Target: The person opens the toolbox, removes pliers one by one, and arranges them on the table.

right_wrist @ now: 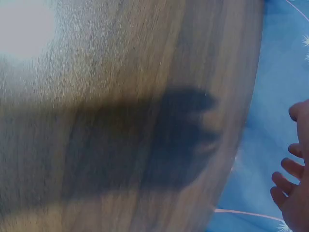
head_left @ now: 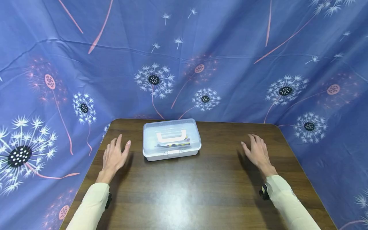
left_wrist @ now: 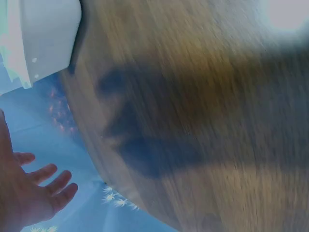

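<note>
A closed plastic case (head_left: 172, 139) with a clear lid, a white handle (head_left: 171, 136) and a front latch (head_left: 173, 153) stands towards the back of the table. Through the lid some thin, partly yellow items show, too blurred to name. To the left of the case, my left hand (head_left: 114, 156) hovers over the table with its fingers spread and holds nothing. In the left wrist view the end of the case (left_wrist: 48, 38) appears near that hand (left_wrist: 29, 193). Well to the right of the case, my right hand (head_left: 258, 154) is above the table, its fingers loose and holding nothing.
The brown wooden table (head_left: 201, 191) has rounded back corners and a bright glare spot near its front. A blue cloth (head_left: 235, 80) with dandelion prints hangs behind it and along both sides. Dark wrist devices sit at both light sleeves (head_left: 89, 204).
</note>
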